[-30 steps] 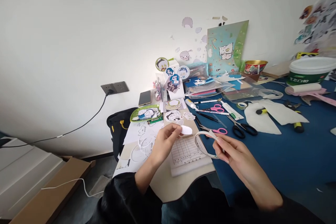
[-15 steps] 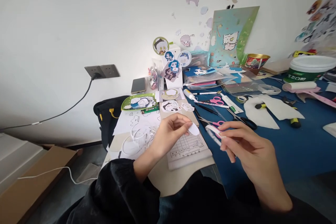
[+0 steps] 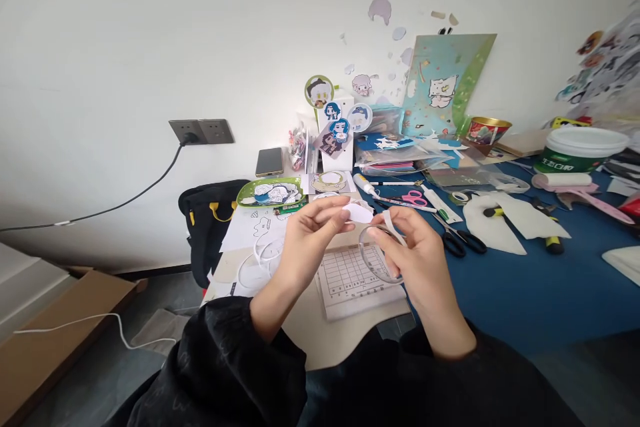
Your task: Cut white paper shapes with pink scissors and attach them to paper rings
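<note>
Between the thumb and fingers of my left hand (image 3: 313,233) is a small white paper cutout (image 3: 360,213), its plain side showing. My right hand (image 3: 417,243) grips a ring-shaped roll of tape (image 3: 373,263), and a short whitish strip stands up between its fingers. The two hands are close together, the cutout just above the tape roll. Below them lies a pad of printed forms (image 3: 345,287) with a ruled grid. White paper offcuts (image 3: 255,270) curl on the table to the left of my left wrist.
Black-handled scissors (image 3: 463,240), pink scissors (image 3: 414,198) and a glue bottle (image 3: 364,184) lie on the blue surface. At the back stand a white box with round stickers and a phone (image 3: 269,161). A white-lidded tub (image 3: 580,147) stands at right.
My right hand has moved left and slightly up with the tape roll, close to my left hand. The paper cutout has been raised a little. The view has shifted slightly.
</note>
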`<action>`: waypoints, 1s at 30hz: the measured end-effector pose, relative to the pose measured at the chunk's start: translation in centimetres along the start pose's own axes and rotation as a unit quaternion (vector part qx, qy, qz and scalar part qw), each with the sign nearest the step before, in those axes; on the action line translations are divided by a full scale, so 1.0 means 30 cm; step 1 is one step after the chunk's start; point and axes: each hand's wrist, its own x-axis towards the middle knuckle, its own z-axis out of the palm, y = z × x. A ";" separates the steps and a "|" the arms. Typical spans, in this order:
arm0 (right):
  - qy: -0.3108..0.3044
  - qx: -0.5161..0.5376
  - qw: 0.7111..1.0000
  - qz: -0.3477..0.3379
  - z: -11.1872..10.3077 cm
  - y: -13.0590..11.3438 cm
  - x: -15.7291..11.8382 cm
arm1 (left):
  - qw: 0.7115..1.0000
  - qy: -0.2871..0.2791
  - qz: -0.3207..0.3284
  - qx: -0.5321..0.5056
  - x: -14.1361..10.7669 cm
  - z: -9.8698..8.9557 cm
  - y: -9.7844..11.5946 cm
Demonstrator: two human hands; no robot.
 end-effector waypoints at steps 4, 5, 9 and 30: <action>0.058 0.007 0.998 -0.040 0.019 -0.001 0.023 | 0.998 -0.023 -0.044 0.029 -0.010 0.005 -0.006; 0.063 -0.006 0.997 -0.047 0.014 -0.002 0.027 | 0.997 -0.033 -0.047 0.050 -0.014 0.007 -0.003; 0.015 -0.092 0.995 -0.041 -0.018 -0.021 0.033 | 0.975 -0.075 0.046 0.206 -0.026 0.016 0.023; -0.060 -0.029 0.993 0.101 -0.027 -0.040 -0.033 | 0.993 0.018 -0.115 0.026 -0.002 -0.003 -0.005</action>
